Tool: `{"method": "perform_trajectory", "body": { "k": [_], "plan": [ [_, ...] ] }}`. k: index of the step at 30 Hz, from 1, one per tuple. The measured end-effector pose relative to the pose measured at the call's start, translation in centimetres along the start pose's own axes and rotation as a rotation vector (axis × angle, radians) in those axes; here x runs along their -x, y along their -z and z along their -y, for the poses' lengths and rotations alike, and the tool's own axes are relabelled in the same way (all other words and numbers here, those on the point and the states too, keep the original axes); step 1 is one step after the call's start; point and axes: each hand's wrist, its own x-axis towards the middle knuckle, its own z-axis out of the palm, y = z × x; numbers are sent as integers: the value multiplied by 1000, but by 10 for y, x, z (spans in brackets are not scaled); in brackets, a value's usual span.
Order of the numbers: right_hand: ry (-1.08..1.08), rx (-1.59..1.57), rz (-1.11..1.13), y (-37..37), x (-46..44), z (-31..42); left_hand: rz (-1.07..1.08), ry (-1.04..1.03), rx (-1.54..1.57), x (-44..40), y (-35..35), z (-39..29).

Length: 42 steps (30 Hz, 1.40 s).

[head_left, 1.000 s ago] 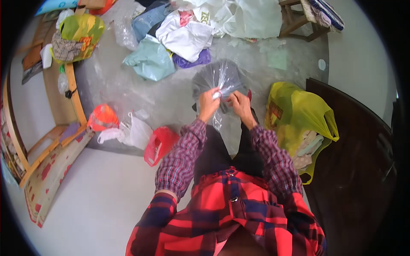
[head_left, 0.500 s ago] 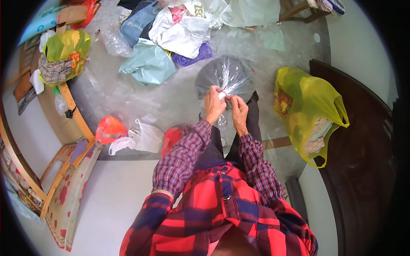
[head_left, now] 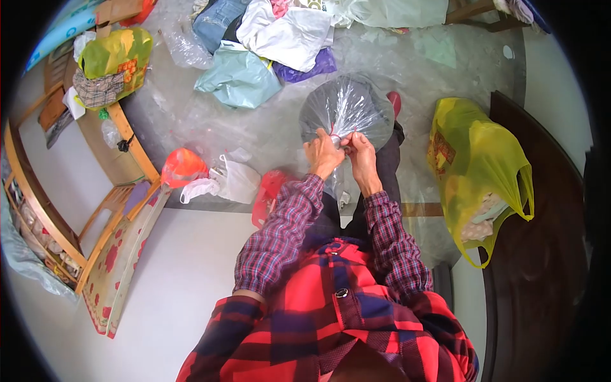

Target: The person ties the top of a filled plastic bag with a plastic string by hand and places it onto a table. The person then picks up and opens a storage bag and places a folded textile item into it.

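Clear plastic bag: at 1 o'clock from the middle of the view, rounded over dark contents, in front of the person's legs above the floor, its neck turned to 6 o'clock.
Red cord: lies at the gathered neck, at the bag's 7 o'clock side.
Left hand: fingers bunched close against the neck, appearing to grip the gathered plastic.
Right hand: thumb and forefinger pinched narrow, apparently on an end of the cord, just beside the left hand.
Bag's progress: filled and drawn together at the top; the cord is in place, so the closing looks well along.
Knot: none visible that I can make out; the fingers cover the spot, and the fastening seems unfinished while 2 hands work there.
Yellow-green bag: at 3 o'clock, filled with cloth, its mouth and handles loose; not tied.
Yellow patterned bag: at 10 o'clock, with checked cloth showing at its side.
Orange bag and white bag: near 9 o'clock, beside each other, untouched.
Pale green bag: at 11 o'clock, lying beside a purple bag, untouched.
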Motion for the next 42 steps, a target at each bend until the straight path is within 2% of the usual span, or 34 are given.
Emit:
{"method": "perform_trajectory", "body": {
  "k": [2, 4, 6, 7, 9, 10, 12, 14, 17, 20, 22, 26, 29, 31, 32, 33, 34, 36, 40, 42],
  "plan": [
    [-182, 93, 28, 3, -5, 7, 43, -5, -33, 3, 5, -2],
    [-195, 167, 18, -2, -7, 12, 89, -9, -70, 4, 7, -1],
    [-154, 186, 206, -1, -10, 13, 92, -27, -113, 2, 5, 2],
    [-160, 183, 207, -1, -10, 12, 95, -23, -117, 1, 1, 5],
    [-109, 186, 252, -1, -9, 5, -28, -137, -234, 3, -12, 16],
    [-115, 184, 257, -1, -8, 1, -28, -129, -236, 2, -18, 19],
    [-63, 327, 187, -3, 0, -5, -106, -229, -396, 2, -28, 27],
    [-60, 318, 172, -7, 10, -6, -134, -249, -429, -1, -38, 31],
    [200, 639, 43, -7, 21, -15, -161, -298, -466, -6, -38, 32],
    [282, 710, -3, -13, 39, -7, -156, -349, -486, -10, -36, 32],
    [240, 719, -16, -17, 44, -4, -82, -356, -479, -13, -34, 31],
    [292, 791, -25, -21, 50, -2, -46, -373, -472, -18, -33, 33],
    [307, 855, -11, -22, 53, -4, -81, -417, -432, -16, -36, 40],
    [334, 929, 9, -20, 45, 2, -203, -442, -292, -15, -38, 42],
    [315, 869, 101, -17, 37, 7, -207, -443, -280, -12, -41, 42],
    [293, 813, 195, -13, 29, 12, -342, -425, -133, -4, -40, 40],
    [208, 803, 238, -13, 21, 25, -477, -398, 17, 2, -39, 37],
    [94, 802, 313, -16, 4, 46, -517, -309, 79, 9, -41, 27],
    [24, 790, 389, -21, -27, 71, -612, -194, 280, 11, -46, 12],
    [-58, 836, 462, -21, -42, 78, -667, -59, 478, 11, -52, 6]
  ]
}}
